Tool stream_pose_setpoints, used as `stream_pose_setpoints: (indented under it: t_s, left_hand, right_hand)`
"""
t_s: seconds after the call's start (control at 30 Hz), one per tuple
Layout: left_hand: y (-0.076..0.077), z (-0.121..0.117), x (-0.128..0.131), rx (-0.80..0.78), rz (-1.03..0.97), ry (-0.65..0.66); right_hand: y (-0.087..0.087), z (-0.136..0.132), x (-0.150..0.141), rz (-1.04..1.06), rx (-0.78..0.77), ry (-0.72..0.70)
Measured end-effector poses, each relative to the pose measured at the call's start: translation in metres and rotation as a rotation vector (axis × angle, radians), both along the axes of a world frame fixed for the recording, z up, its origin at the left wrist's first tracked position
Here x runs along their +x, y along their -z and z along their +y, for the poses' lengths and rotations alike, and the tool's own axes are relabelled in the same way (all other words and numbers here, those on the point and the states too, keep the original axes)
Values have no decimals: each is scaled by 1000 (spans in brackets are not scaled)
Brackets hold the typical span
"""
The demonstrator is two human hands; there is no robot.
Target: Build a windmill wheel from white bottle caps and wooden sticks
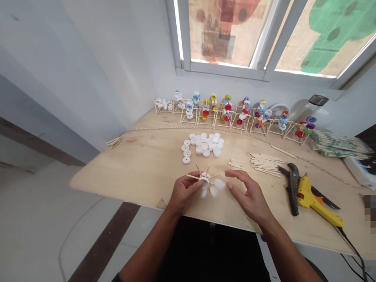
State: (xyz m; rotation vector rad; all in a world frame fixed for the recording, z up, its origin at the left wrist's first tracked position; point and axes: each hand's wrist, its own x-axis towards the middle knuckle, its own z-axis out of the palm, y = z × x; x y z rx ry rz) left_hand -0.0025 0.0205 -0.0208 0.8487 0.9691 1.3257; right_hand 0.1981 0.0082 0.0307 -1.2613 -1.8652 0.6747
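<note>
Left fingers (196, 189) pinch the wheel (204, 183), right fingers (240, 176) hover parted and empty just beside a cap (219, 184), where a careless brush could knock it askew!

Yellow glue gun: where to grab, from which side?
Glue gun: likely best by its handle, right hand from above on the near side. The handle slants toward near right, nozzle pointing away; the black tool crowds the left.
</note>
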Motion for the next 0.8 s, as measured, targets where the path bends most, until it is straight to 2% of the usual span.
stream_pose_setpoints:
  t_s: [0.33,0.57,0.67,0.8]
  left_hand:
    - [-14,-3,-9,133,238,278]
    - [-21,-5,-10,177,313,273]
    - [-23,-5,-10,153,285,288]
    - [-22,-3,-9,137,142,282]
  right_hand:
    - [-12,4,-16,-74,-109,-107]
    - [-7,1,-19,-3,-216,-169]
    - [-5,-1,-20,44,-243,-136]
    - [-5,-5,-22,96,-248,-25]
